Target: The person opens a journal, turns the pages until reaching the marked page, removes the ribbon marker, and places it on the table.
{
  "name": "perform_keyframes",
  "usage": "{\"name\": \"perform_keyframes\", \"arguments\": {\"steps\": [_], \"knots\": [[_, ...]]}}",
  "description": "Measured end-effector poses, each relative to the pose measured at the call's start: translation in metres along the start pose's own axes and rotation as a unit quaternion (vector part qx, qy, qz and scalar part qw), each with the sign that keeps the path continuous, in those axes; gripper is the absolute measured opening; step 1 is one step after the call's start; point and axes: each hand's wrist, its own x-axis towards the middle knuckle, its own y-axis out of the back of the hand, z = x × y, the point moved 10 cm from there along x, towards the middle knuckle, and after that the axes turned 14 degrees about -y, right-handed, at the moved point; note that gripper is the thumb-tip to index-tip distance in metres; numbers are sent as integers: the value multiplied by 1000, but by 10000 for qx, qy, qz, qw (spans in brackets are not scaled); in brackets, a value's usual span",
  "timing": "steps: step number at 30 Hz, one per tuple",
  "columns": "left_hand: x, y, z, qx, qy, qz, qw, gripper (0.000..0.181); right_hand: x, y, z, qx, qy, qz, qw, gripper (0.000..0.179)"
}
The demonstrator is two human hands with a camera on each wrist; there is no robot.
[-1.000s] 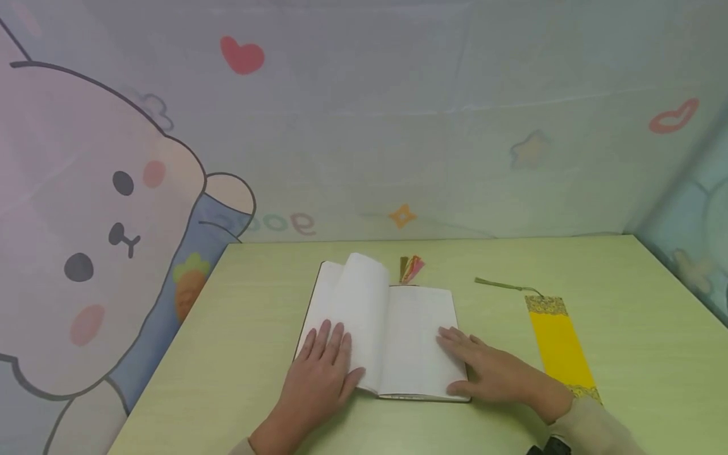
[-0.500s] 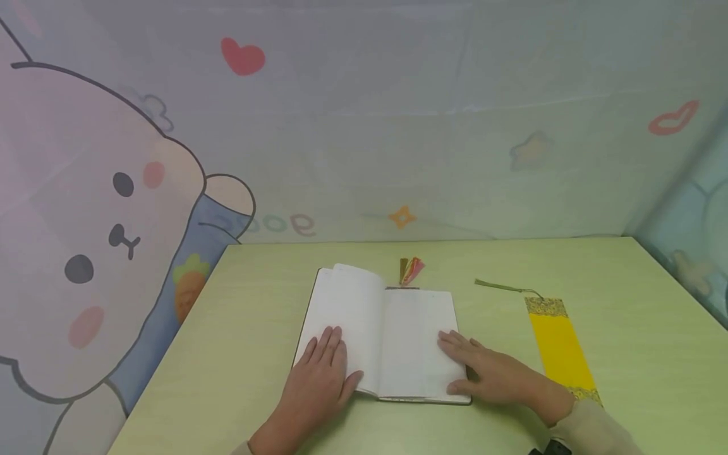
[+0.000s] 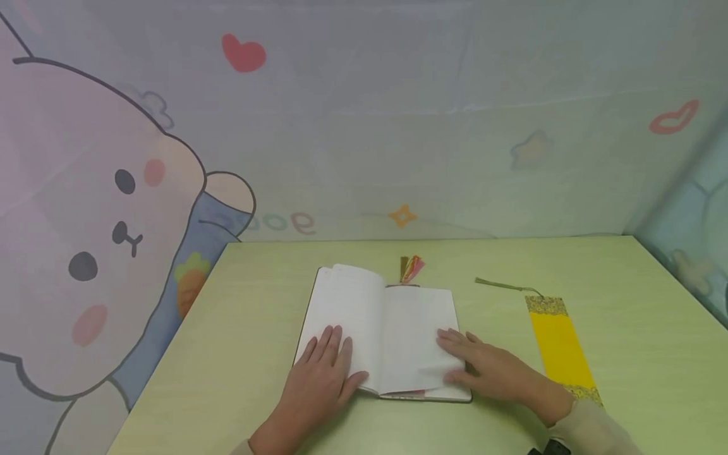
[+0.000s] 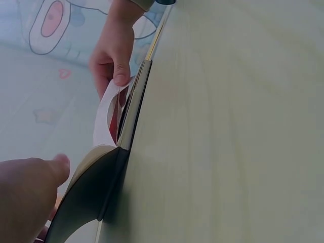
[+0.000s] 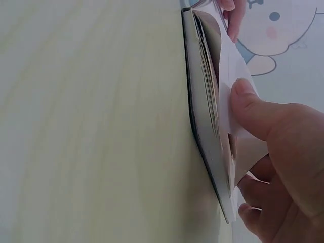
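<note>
An open notebook [image 3: 349,300] with blank white pages lies on the table. My left hand [image 3: 317,382] rests on its left page with fingers straight. At the right side, my right hand [image 3: 495,373] pinches a page [image 5: 234,91] between thumb and fingers, and the right wrist view shows that page bowed up from the block beneath. Something reddish [image 4: 115,124] shows under the lifted page in the left wrist view. Green and pink-red tassels [image 3: 412,270] stick out beyond the notebook's top edge; what they hang from is mostly hidden among the pages.
A yellow bookmark [image 3: 563,344] with patterned ends lies on the table right of the notebook, partly behind the right forearm. Its green tassel [image 3: 503,284] stretches leftward. Behind the pale green table [image 3: 239,328] hangs a cartoon-printed cloth [image 3: 364,126].
A turning leaf has settled onto the left side under my left hand. My right hand now lifts the right page's lower corner, and a reddish strip shows beneath it.
</note>
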Motion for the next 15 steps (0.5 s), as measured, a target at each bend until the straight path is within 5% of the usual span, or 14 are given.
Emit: {"name": "perform_keyframes", "arguments": {"steps": [9, 15], "knots": [[-1, 2, 0, -94, 19, 141, 9999, 77, -2, 7, -11, 44, 222, 431, 9988, 63], [2, -1, 2, -201, 142, -78, 9997, 93, -2, 8, -17, 191, 316, 419, 9984, 63]]}}
